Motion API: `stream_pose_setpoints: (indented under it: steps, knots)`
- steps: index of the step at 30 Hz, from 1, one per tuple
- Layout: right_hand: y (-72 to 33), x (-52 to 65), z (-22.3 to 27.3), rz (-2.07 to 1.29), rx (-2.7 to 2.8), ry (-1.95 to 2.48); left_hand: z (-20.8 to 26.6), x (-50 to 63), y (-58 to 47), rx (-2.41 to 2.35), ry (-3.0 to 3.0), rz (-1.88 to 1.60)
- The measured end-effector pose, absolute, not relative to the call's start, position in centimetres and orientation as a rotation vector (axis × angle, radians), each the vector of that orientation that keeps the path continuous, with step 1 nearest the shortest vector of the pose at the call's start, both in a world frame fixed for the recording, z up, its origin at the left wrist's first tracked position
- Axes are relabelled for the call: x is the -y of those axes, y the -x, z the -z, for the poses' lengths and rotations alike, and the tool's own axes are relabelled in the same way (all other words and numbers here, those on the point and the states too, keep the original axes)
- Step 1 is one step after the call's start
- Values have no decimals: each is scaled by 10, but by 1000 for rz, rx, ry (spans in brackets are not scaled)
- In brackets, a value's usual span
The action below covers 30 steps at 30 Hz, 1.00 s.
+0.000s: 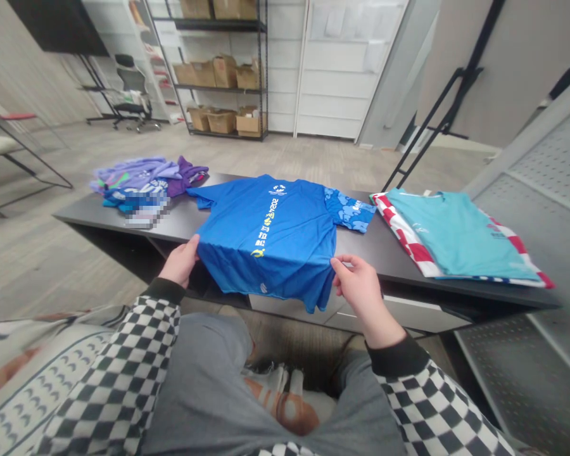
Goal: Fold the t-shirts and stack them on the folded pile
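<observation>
A blue T-shirt (294, 221) with white and yellow print lies spread over the dark table, its lower part hanging past the near edge. Its right sleeve carries a lighter blue pattern. My left hand (180, 261) pinches the shirt's left side near the table edge. On the other side, my right hand (358, 282) grips the cloth between thumb and fingers. Between both hands the fabric is drawn fairly flat, with a few creases.
Crumpled purple and blue clothes (137, 177) are heaped on the left of the table (175, 221). Flat-stacked shirts (460, 234), teal on top, lie at the right. Behind stand a shelf (218, 87) with cardboard boxes and an office chair (132, 95). A perforated panel (551, 164) borders the right.
</observation>
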State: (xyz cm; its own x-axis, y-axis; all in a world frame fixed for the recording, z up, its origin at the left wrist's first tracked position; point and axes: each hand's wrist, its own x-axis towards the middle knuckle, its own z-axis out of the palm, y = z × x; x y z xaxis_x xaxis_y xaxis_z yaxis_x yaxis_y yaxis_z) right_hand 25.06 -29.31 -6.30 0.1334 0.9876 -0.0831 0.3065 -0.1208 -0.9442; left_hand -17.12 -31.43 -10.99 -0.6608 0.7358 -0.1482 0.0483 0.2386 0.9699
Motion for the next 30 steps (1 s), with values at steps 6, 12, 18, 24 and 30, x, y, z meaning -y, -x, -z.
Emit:
stream_pose_setpoints:
  steps: [6, 12, 18, 24, 30]
  knots:
    - [-263, 287, 67, -779, 1332, 1577, 113, 315, 183, -1555, -582, -1549]
    - [-284, 282, 64, -417, 1499, 1677, 113, 318, 184, -1369, -605, -1682]
    - [-285, 284, 64, -56, 1794, 1758, 112, 317, 184, -1360, -656, -1613]
    - [-278, 284, 70, 42, 2077, 1561, 111, 316, 182, -1348, -640, -1637]
    - [-302, 271, 68, -26, 2168, 1545, 105, 318, 182, -1385, -509, -1702]
